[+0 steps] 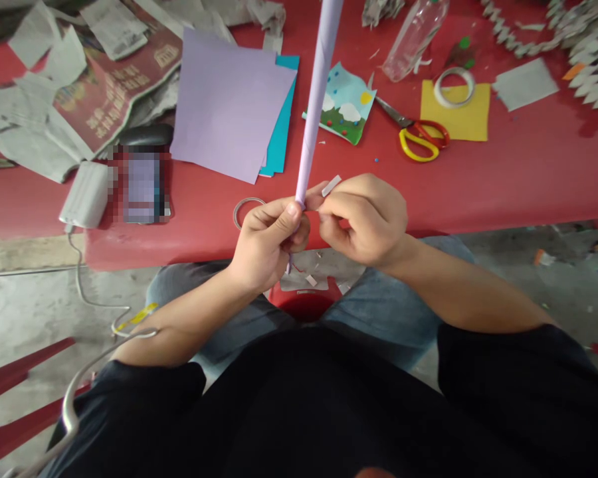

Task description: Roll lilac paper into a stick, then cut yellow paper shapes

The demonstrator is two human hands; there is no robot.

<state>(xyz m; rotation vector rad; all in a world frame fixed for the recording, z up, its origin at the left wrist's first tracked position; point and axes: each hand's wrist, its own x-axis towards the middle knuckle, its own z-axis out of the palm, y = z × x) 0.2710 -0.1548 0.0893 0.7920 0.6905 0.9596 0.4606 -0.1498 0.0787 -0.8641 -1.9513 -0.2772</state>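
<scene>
A long lilac paper tube (pixel 315 106) rises from my left hand (pixel 272 242), whose thumb and fingers are wrapped round its lower part. Close beside it on the right, my right hand (pixel 366 216) is closed in a pinch. A small white strip (pixel 331 186) sticks up at its fingertips, near the left hand's outstretched finger. Behind the left hand, a thin ring (pixel 239 211) lies on the table edge. Lilac sheets (pixel 229 103) lie over blue sheets (pixel 285 126) to the left of the tube.
On the red table (pixel 528 172) are scissors (pixel 418 136), a tape roll (pixel 453 87) on yellow paper (pixel 471 123), a picture card (pixel 349 109) and a clear bottle (pixel 413 40). Crumpled newspapers (pixel 30 126), a phone (pixel 143 189) and a white power bank (pixel 86 196) are at the left.
</scene>
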